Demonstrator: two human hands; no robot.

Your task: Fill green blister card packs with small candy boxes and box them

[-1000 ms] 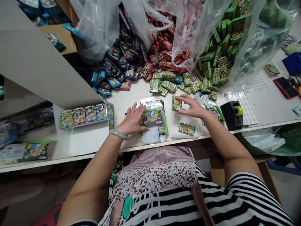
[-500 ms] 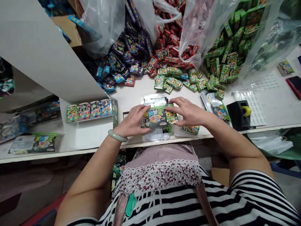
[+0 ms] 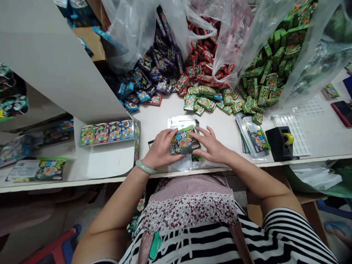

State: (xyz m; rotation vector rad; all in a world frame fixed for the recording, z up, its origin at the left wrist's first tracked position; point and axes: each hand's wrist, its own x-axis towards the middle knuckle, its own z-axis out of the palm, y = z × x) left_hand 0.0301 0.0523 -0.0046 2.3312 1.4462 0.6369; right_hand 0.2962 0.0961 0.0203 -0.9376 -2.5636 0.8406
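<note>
My left hand (image 3: 160, 148) and my right hand (image 3: 211, 146) both grip a clear plastic blister pack with a dark green printed card (image 3: 182, 141), held over a small stack of clear packs (image 3: 180, 163) at the table's front edge. The left fingers curl round the pack's left side. The right fingers press on its right side, where small green candy packets went in. A pale green bangle (image 3: 145, 168) circles my left wrist.
Piles of small blue (image 3: 143, 86), red (image 3: 202, 64) and green packets (image 3: 261, 79) spill from clear bags at the back. A filled display tray (image 3: 106, 132) lies left. More packs (image 3: 253, 135), a black tape dispenser (image 3: 280, 143) and label sheets (image 3: 298, 130) sit right.
My right hand picked up a green packet on the right and brought it to the pack under my left hand. Now both hands hold the pack, closer to the table's front edge.
</note>
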